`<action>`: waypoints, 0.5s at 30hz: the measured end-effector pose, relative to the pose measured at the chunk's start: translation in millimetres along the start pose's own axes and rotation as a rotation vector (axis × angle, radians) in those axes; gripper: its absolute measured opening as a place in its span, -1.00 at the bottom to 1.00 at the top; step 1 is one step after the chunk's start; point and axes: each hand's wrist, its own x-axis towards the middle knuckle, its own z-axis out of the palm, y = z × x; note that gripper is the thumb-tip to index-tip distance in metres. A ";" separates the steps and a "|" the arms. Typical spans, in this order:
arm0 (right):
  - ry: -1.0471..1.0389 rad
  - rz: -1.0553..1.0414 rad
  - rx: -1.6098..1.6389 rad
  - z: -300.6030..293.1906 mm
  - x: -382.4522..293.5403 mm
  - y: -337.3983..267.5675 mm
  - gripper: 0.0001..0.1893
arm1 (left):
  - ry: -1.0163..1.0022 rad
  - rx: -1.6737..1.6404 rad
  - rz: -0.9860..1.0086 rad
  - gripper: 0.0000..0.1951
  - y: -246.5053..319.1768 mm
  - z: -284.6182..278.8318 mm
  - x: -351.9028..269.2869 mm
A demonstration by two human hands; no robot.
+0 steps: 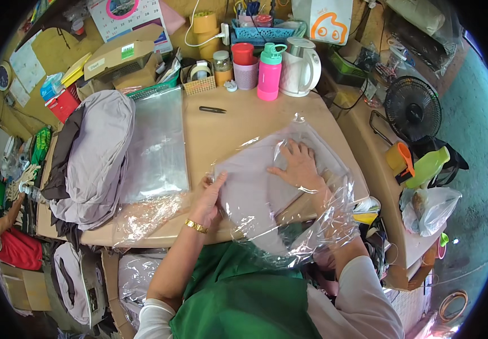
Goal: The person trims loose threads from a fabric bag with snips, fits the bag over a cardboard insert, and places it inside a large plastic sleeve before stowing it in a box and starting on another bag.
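A folded light grey garment (248, 186) lies inside a clear plastic bag (341, 199) at the table's front edge. My left hand (208, 195) grips the left edge of the bagged garment, thumb on top. My right hand (299, 165) is inside the bag, its fingers spread flat on the cloth; the bag's loose mouth surrounds my right forearm. Left of the middle lies a stack of clear plastic bags (159, 144). Beside that stack, a pile of light grey garments (99, 148) rests over dark cloth (59, 165). Small black thread snips (212, 109) lie beyond my hands.
Along the back stand a pink bottle (269, 74), a white electric kettle (301, 68), a lilac cup (246, 75) and a small basket (199, 84). A side table at right holds a black fan (413, 109) and a green bottle (428, 167). Another person's arm (4, 220) shows at far left.
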 end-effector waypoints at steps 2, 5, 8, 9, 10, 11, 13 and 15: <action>0.133 0.005 0.355 1.1 15.2 22.7 -0.07 | -0.060 0.070 -0.014 -0.54 -2.2 6.8 2.2; 0.106 -0.004 -0.280 5.3 29.9 35.3 -0.08 | -0.071 0.134 -0.045 -0.64 -3.7 9.6 -12.3; 0.020 -0.059 -0.273 3.5 29.5 2.0 -0.09 | -0.051 -0.041 -0.130 -0.65 -2.9 -8.9 -19.9; -0.020 -0.041 -0.221 4.7 32.2 1.9 -0.09 | -0.048 -0.136 -0.176 -0.63 -3.6 -12.1 -21.5; -0.059 -0.024 -0.169 5.5 37.1 2.4 -0.09 | 0.015 -0.062 -0.149 -0.69 -2.5 -12.4 -23.3; -0.098 -0.007 -0.117 6.1 42.0 2.3 -0.10 | 0.020 -0.053 -0.128 -0.71 -1.5 -12.1 -20.8; 0.018 -0.008 -0.078 16.6 45.1 8.8 -0.14 | 0.013 -0.038 -0.103 -0.75 -1.6 -7.7 -15.8; 0.078 -0.048 -0.039 25.6 36.2 0.6 -0.20 | 0.029 -0.042 -0.030 -0.79 2.7 -6.1 -21.1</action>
